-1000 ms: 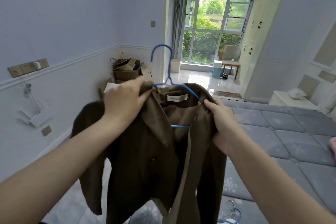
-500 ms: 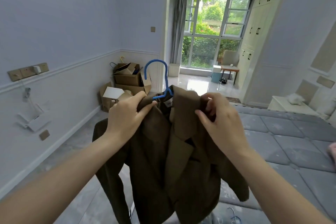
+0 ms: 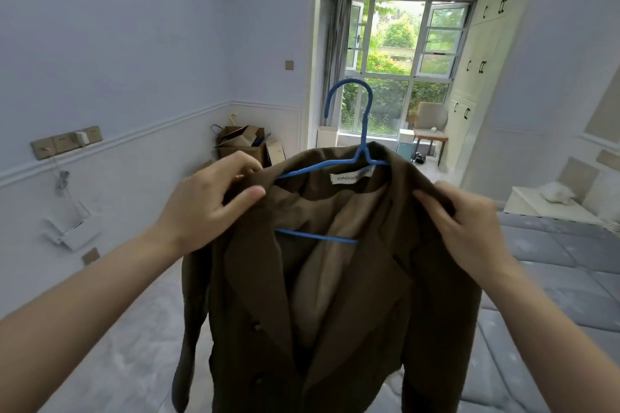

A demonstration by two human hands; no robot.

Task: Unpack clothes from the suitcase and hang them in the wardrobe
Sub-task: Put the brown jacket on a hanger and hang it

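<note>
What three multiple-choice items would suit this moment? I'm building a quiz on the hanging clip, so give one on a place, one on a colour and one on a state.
1. Where do the cardboard boxes stand?
A. On the mattress
B. On the floor by the left wall, near the window
C. On the chair

2. What colour is the hanger inside the brown jacket?
A. Blue
B. White
C. Red

3. How is the jacket held?
A. Lying flat on the mattress
B. Hanging from a rail
C. Held up by both shoulders, the left hand and the right hand each gripping one

Answers:
1. B: the boxes sit low at the wall's foot, left of the window.
2. A: hook and crossbar show blue.
3. C: fingers of each hand curl over a shoulder, and the hook is free in the air.
</note>
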